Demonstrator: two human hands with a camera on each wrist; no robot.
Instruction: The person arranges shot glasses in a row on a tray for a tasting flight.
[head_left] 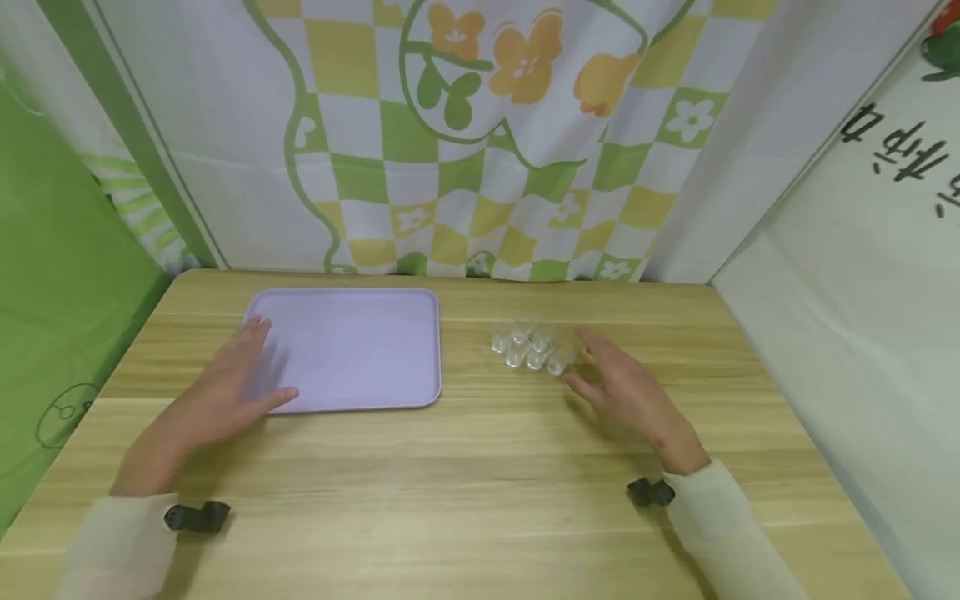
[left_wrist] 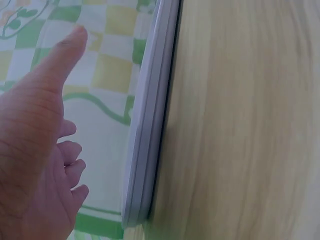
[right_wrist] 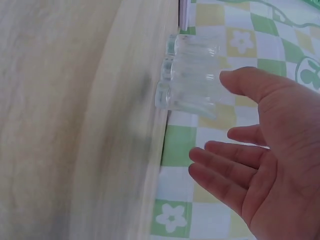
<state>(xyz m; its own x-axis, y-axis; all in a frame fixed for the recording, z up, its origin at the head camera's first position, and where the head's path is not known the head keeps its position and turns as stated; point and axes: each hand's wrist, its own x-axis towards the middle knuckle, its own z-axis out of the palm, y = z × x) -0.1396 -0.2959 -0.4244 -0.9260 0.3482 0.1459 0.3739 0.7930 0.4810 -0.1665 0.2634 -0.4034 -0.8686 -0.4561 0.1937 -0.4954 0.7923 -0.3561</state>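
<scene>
A lilac tray (head_left: 360,350) lies flat on the left half of the table. Over its left end hovers my left hand (head_left: 225,383), thumb spread away from the fingers, holding nothing. In the left wrist view that hand (left_wrist: 35,135) is beside the tray's edge (left_wrist: 145,120). Several small clear shot glasses (head_left: 535,358) stand upright in a tight cluster to the right of the tray. My right hand (head_left: 626,387) is just right of the cluster, thumb and fingers apart. The right wrist view shows it (right_wrist: 265,145) with nothing in its grasp, beside the glasses (right_wrist: 190,75).
The wooden table (head_left: 450,500) carries the tray and the glasses. Behind it hangs a checkered flower-print curtain (head_left: 480,183). A green cloth (head_left: 67,250) borders the left side, and a white panel with dark lettering (head_left: 847,275) borders the right.
</scene>
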